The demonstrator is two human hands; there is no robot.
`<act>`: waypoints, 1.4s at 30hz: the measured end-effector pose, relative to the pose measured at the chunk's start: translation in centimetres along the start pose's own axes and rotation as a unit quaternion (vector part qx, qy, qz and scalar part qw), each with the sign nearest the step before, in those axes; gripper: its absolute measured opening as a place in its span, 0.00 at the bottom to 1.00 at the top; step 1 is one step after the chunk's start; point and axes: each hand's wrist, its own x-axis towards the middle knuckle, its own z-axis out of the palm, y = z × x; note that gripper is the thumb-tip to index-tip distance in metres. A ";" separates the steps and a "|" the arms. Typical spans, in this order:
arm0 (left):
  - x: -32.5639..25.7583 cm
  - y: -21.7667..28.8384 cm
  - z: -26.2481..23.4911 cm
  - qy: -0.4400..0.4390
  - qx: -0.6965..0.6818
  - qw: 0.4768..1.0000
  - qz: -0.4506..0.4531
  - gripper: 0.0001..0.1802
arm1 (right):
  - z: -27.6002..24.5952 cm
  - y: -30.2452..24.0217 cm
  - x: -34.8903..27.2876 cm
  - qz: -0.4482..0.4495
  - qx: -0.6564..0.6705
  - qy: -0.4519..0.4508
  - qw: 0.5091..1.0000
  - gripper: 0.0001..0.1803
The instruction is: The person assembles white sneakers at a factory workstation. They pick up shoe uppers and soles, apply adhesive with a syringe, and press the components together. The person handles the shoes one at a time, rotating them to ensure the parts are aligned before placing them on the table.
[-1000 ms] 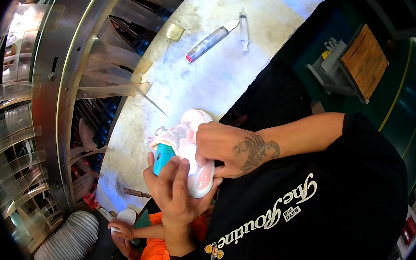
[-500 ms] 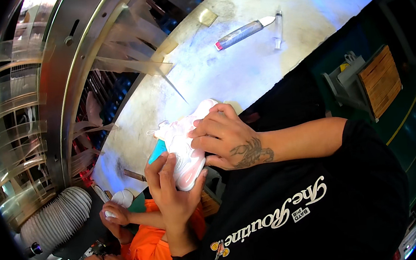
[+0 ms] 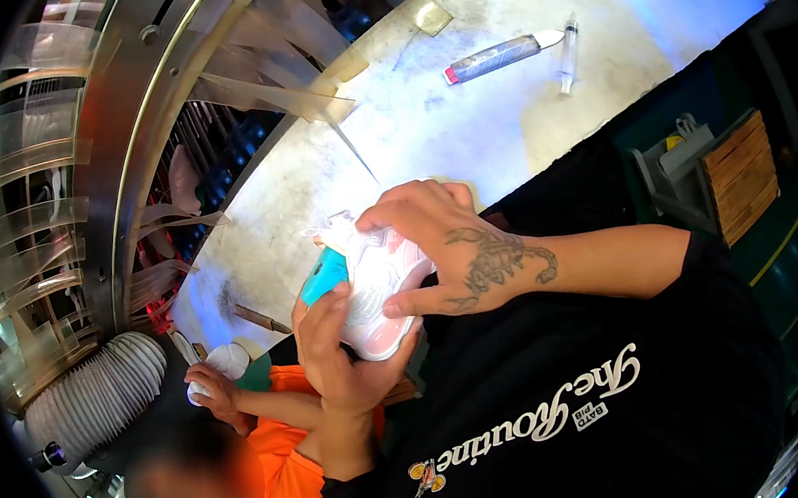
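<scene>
I hold a small white and pink shoe (image 3: 376,284) in front of my chest, over the near edge of the pale worktable (image 3: 465,139). A teal form (image 3: 324,276) sticks out of the shoe on its left side. My left hand (image 3: 340,354) cups the shoe from below, with the thumb against the teal form. My right hand (image 3: 446,245), tattooed on its back, lies over the top and right side of the shoe with its fingers curled on the upper. Most of the shoe's right half is hidden under that hand.
On the far part of the table lie a grey tube with a red cap (image 3: 494,57) and a clear syringe-like tube (image 3: 569,52). A metal machine with clear plastic strips (image 3: 168,98) lines the left. Lower left, a person in orange (image 3: 281,468) holds a white object (image 3: 224,362) beside a ribbed hose (image 3: 99,398). A wooden-slat holder (image 3: 739,177) stands right.
The shoe has stayed in both hands and turned a little, and my right hand's fingers have shifted over its upper. The person in orange has come further into view at the lower left.
</scene>
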 end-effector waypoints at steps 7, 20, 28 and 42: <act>0.1 1.2 1.3 0.041 -0.020 0.999 -0.027 0.57 | -1.0 0.0 -0.2 0.053 0.031 -0.029 0.998 0.56; 2.6 -5.2 1.4 0.076 -0.169 0.983 -0.017 0.62 | -2.5 3.7 0.1 -0.005 0.017 0.019 1.000 0.54; 3.1 -5.6 -0.6 -0.012 -0.154 0.986 -0.064 0.48 | -13.0 8.7 2.4 0.080 -0.492 0.163 0.851 0.29; 1.4 -5.2 2.8 0.111 -0.095 0.975 -0.168 0.48 | -17.7 8.9 -2.5 0.264 -0.494 0.084 0.824 0.36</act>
